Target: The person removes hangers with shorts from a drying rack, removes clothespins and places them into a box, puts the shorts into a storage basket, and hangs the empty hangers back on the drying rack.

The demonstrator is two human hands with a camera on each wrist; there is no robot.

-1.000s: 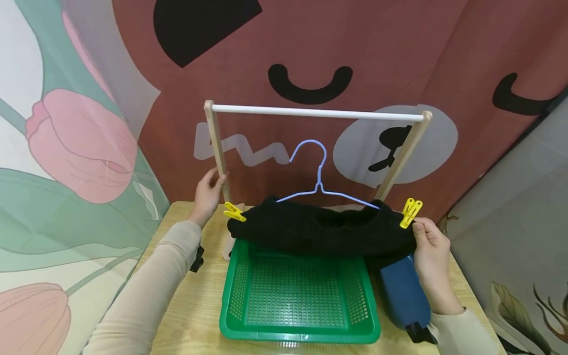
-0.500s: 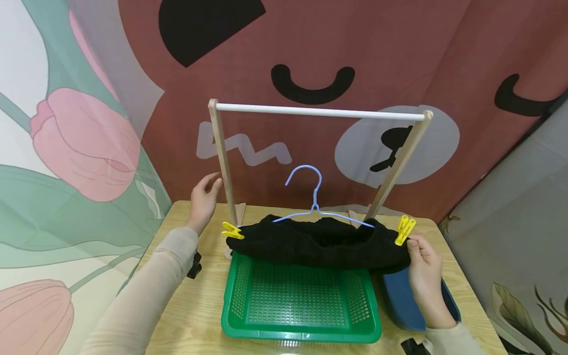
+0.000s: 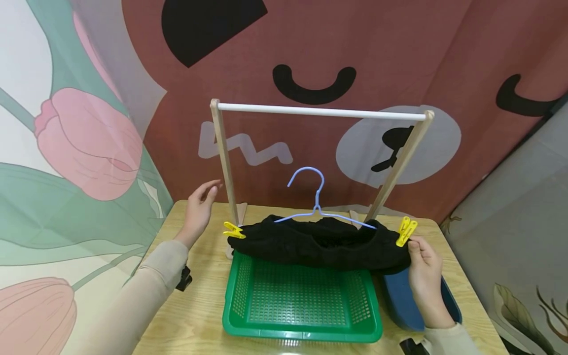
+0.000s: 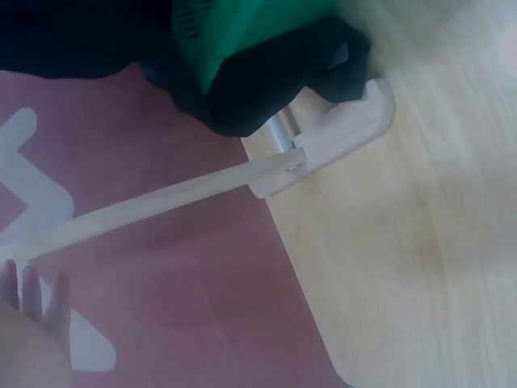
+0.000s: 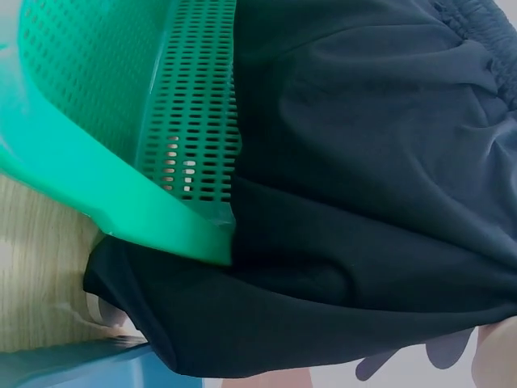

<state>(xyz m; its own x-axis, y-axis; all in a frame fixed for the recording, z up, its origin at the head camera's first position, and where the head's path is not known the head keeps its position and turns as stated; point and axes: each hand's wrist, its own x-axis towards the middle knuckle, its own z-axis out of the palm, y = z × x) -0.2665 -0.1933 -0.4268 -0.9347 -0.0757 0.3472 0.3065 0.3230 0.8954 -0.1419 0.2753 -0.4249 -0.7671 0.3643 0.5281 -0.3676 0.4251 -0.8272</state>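
A black garment (image 3: 301, 249) with a gathered elastic edge is spread over the back of a green basket (image 3: 301, 335). A light-blue hanger (image 3: 317, 197) rises from it, its hook free of the white bar (image 3: 319, 111). One yellow clothespin (image 3: 233, 230) clips the garment's left end; another yellow clothespin (image 3: 406, 231) is clipped at its right end. My right hand (image 3: 425, 281) pinches the garment's right end beneath that peg. Left of the rack's wooden post (image 3: 226, 167), my left hand (image 3: 198, 212) holds nothing, fingers loosely extended and apart from the post.
The wooden rack stands at the back of the table (image 3: 186, 315), its foot (image 4: 347, 133) seen in the left wrist view. A dark-blue container (image 3: 401, 301) lies right of the basket, partly behind my right hand. A printed curtain (image 3: 248, 59) hangs behind.
The hanger and garment have come down, my right hand lowering with them. My left hand has left the post and drawn back down and to the left.
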